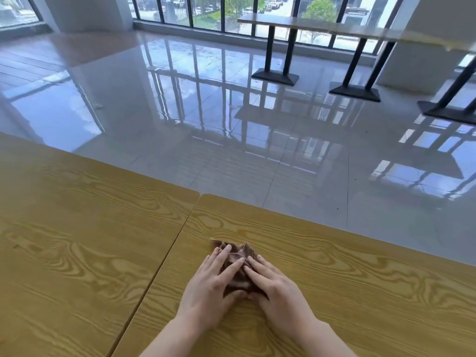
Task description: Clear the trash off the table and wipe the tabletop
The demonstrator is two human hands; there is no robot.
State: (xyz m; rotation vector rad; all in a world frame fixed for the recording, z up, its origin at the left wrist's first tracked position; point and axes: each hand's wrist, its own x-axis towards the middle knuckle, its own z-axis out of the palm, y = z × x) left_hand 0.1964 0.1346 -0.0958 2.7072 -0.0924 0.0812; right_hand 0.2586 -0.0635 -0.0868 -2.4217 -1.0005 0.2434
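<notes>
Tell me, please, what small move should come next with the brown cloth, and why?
Probably push the crumpled brown cloth forward across the light wood-grain tabletop as a wiping stroke. The left hand and the right hand both lie on it with fingers fairly straight, and no trash shows on the visible tabletop.

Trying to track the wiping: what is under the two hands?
A crumpled brown cloth lies on the wooden table under the left hand and right hand. Their fingers cover its sides; anything beneath the cloth cannot be seen.
</notes>
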